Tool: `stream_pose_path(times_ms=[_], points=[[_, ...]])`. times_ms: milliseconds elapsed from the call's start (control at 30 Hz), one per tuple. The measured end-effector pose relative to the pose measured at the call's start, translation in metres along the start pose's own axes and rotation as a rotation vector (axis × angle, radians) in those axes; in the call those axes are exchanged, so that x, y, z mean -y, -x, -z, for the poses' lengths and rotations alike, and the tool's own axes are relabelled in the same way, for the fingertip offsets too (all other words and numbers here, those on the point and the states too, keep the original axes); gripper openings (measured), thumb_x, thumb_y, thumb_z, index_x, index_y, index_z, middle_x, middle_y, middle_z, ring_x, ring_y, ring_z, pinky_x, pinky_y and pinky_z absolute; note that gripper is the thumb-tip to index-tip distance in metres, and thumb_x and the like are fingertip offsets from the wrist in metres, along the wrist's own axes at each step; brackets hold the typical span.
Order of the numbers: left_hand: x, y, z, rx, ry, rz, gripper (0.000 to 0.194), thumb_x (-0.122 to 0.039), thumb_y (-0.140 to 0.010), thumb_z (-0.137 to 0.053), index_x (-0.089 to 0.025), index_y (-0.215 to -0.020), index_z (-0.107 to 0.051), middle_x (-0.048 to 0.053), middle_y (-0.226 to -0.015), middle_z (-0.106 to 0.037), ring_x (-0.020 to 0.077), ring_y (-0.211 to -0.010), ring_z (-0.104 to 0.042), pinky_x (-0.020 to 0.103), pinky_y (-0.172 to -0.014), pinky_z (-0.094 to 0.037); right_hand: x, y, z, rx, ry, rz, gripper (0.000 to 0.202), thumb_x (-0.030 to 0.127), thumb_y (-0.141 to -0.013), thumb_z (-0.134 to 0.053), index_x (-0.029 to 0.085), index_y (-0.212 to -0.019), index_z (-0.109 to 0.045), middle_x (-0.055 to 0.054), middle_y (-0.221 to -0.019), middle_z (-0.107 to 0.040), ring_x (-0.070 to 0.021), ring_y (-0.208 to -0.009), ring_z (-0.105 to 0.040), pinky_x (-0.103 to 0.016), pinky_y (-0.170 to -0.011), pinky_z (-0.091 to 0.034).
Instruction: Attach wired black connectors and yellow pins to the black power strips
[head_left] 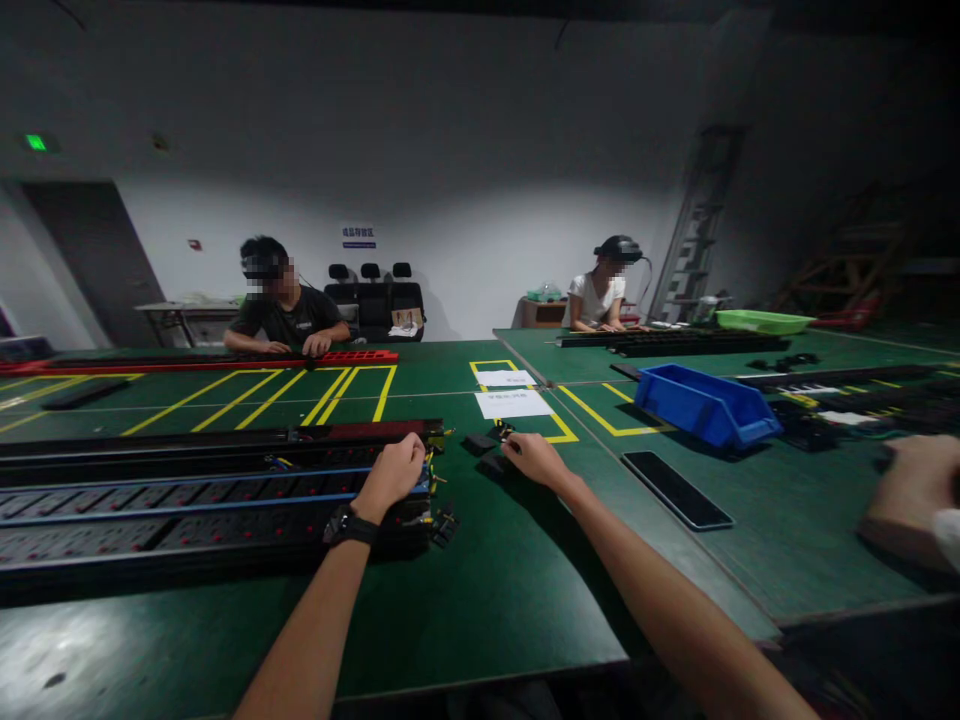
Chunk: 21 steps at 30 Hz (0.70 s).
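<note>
Long, rigid black strips [247, 525] lie side by side on the left of the smooth green table [465, 610], their faces dotted with red and edged by blue rails; short yellow and dark wires [435, 480] stick out at their right ends. Yellow tape [386, 393] marks straight-sided outlines on the tabletop. To the right sit a slope-fronted blue plastic bin [690, 402] and a flat, glossy phone [677, 489].

The wall sign [358, 233] reads 成品存放区; the print on the white sheets [514, 404] is too small to read.

The left hand [394, 475], a black watch [351, 526] at its wrist, has fingers curled at the strips' wired ends; whether they pinch anything cannot be told. The right hand [534, 458] bends its fingers close together beside small black pieces [480, 443]; its grip cannot be told either.
</note>
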<state>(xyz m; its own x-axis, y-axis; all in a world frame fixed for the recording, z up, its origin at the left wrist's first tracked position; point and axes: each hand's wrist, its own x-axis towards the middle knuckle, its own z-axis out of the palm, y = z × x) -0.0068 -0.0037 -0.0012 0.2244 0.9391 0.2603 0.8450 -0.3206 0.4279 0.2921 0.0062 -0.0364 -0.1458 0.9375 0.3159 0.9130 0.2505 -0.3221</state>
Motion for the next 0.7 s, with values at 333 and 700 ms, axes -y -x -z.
stream_pose_path(times_ms=[333, 700], points=[[-0.004, 0.004, 0.001, 0.015, 0.005, -0.024, 0.026, -0.022, -0.098, -0.04, -0.023, -0.094, -0.066, 0.008, -0.093, -0.076, 0.0225, -0.092, -0.071, 0.028, -0.08, -0.044, 0.079, 0.008, -0.017, -0.011, -0.217, 0.385, 0.014, 0.025, -0.096, -0.061, 0.018, -0.099, -0.073, -0.006, -0.093, -0.071, -0.0183, -0.089, -0.064, -0.026, -0.08, -0.044], [-0.001, 0.004, -0.001, 0.004, 0.04, -0.013, 0.025, -0.021, -0.097, -0.04, -0.024, -0.092, -0.065, 0.007, -0.089, -0.075, 0.0211, -0.084, -0.07, 0.028, -0.075, -0.042, 0.128, -0.016, -0.02, 0.097, -0.071, 0.464, 0.01, 0.02, -0.084, -0.067, 0.016, -0.086, -0.076, -0.01, -0.093, -0.073, -0.0217, -0.089, -0.066, -0.027, -0.073, -0.042]])
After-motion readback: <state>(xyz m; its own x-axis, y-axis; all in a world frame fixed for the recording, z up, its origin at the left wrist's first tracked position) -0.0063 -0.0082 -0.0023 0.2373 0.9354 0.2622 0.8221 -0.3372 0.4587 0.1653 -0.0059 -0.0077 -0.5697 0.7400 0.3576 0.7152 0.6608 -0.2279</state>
